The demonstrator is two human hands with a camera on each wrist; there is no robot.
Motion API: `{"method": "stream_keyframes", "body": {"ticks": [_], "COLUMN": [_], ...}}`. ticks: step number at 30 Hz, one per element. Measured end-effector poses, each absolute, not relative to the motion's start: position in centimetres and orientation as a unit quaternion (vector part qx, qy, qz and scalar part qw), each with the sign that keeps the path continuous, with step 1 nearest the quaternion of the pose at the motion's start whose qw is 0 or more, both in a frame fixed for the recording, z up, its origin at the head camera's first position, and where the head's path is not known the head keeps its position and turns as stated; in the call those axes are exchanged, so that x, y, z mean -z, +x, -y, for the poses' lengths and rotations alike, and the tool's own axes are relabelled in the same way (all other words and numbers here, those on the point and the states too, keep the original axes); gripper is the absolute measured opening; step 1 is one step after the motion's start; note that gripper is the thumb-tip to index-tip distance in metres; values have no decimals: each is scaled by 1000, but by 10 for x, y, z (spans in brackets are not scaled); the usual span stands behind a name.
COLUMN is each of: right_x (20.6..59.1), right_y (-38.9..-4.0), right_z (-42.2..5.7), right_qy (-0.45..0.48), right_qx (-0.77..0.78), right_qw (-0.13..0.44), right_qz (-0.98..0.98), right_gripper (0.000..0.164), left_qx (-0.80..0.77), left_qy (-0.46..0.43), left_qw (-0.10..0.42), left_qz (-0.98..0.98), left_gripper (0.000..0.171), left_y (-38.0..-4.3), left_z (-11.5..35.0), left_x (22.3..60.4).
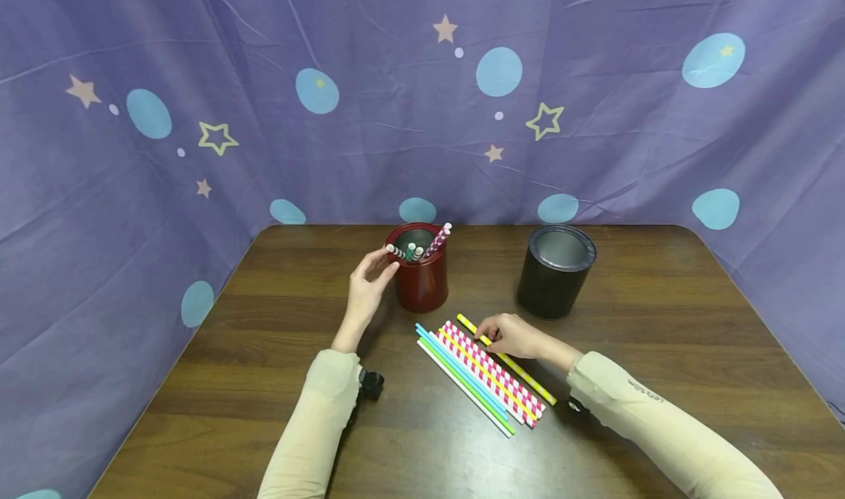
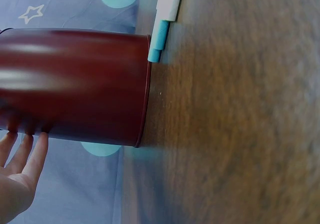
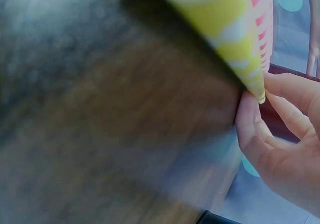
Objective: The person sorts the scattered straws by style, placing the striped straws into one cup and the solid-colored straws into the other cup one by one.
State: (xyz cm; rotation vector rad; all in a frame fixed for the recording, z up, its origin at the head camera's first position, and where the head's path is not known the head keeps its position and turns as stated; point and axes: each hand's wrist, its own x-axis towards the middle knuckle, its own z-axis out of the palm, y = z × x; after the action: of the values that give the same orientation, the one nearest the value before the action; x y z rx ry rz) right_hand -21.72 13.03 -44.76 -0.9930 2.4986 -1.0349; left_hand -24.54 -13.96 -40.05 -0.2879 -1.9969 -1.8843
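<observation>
My left hand [image 1: 367,286] is at the left side of a dark red canister [image 1: 422,286], near its rim. In the left wrist view, the fairly straight fingers [image 2: 34,159] touch the canister's wall. Several patterned paper straws [image 1: 437,242] stand in it, some black-and-white, some purple-dotted. My right hand [image 1: 513,335] pinches a yellow dotted straw [image 1: 528,380] between thumb and fingers; in the right wrist view this yellow straw [image 3: 237,39] reaches toward the camera. It lies along the right side of a row of straws [image 1: 485,374] on the table: pink-and-white, yellow, blue, green and white.
A black canister [image 1: 551,282] stands at the back right of the wooden table [image 1: 277,381]; its top shows no straws. Behind the table's far edge hangs a purple curtain [image 1: 396,154] with stars and blue ovals.
</observation>
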Motion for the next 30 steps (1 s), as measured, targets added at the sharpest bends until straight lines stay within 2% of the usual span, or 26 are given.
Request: {"method": "stream_keyframes", "body": {"ticks": [30], "right_x": [420], "right_y": [-220], "right_z": [-134], "right_qy": [-311], "right_qx": [430], "right_qw": [41], "right_qz": [-847], "right_gripper": [28], "left_qx": [672], "left_qy": [-99], "left_qw": [186], "left_qz": [710], "left_gripper": [31], "left_y": [-246], "left_z": [140], "left_x": [401]}}
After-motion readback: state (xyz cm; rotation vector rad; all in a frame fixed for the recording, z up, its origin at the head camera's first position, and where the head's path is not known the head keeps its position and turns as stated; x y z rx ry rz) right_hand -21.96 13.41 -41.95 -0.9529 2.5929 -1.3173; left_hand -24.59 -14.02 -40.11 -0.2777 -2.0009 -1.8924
